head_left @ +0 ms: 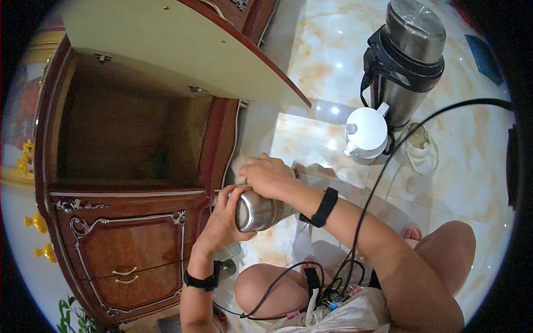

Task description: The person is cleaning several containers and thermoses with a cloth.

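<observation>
A shiny steel flask (256, 212) lies tilted between my hands, its rounded end toward the cabinet. My left hand (221, 222) is wrapped round that end, thumb below and fingers over the top. Across the flask's upper side lies my right hand (267, 176), its fingers bent and closed. A pale patch shows by the right fingertips, too unclear to name. The flask's other end is partly hidden under my right wrist and forearm. Both wrists wear black straps.
A wooden cabinet (127, 238) stands at left, its door (183, 53) swung out over the floor. Beyond my hands are a large steel thermos (408, 102) in a black carrier and a white lidded jug (366, 133). A black cable (383, 172) crosses my right arm.
</observation>
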